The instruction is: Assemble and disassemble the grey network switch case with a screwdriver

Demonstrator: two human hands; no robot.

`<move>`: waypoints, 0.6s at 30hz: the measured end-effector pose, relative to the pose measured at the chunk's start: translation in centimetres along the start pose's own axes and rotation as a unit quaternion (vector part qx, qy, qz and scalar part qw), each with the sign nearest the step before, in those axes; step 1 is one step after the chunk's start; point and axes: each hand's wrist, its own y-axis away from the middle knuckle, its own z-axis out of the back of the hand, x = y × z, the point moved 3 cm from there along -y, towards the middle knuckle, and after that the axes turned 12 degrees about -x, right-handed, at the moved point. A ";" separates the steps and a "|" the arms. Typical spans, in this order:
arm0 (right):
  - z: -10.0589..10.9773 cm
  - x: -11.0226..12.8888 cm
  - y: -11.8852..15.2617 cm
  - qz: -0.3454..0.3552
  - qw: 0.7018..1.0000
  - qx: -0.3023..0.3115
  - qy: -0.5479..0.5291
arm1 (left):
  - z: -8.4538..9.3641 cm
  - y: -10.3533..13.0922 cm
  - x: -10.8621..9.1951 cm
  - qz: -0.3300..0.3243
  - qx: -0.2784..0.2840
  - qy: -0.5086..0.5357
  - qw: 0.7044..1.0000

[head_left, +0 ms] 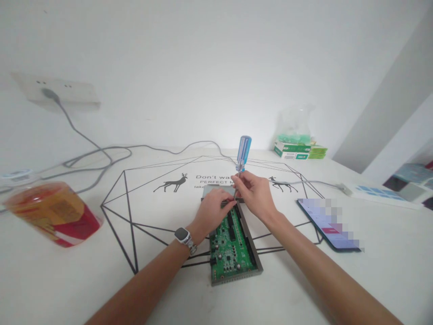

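Note:
A green circuit board (233, 253) lies in a shallow grey metal case (257, 266) on the table in front of me. My right hand (254, 192) pinches the shaft of a screwdriver (243, 151) that stands nearly upright, its clear blue handle on top, over the far part of the board. Close against it, my left hand (213, 212) has thumb and fingertips pressed together near the screwdriver's lower end. Whether these fingertips grip the shaft or something small is hidden. Behind the hands a light grey panel (209, 188) shows at the case's far end.
To the right lies a phone (328, 225), with a white power strip (375, 194) beyond it. A red and yellow cup (56, 214) is at the left. Grey cable (122, 151) runs along the back; small boxes (292, 151) stand by the wall.

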 end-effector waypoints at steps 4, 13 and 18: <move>-0.1 -0.3 0.0 -0.005 1.000 0.007 0.011 | -0.4 0.1 0.4 -0.001 0.002 -0.005 1.000; 0.5 -0.4 -0.6 -0.047 0.994 0.068 -0.076 | -0.5 0.1 0.7 -0.005 0.007 -0.010 1.000; 0.7 -0.6 -0.8 -0.033 0.994 0.072 -0.077 | -0.4 0.2 0.6 -0.005 0.000 -0.012 1.000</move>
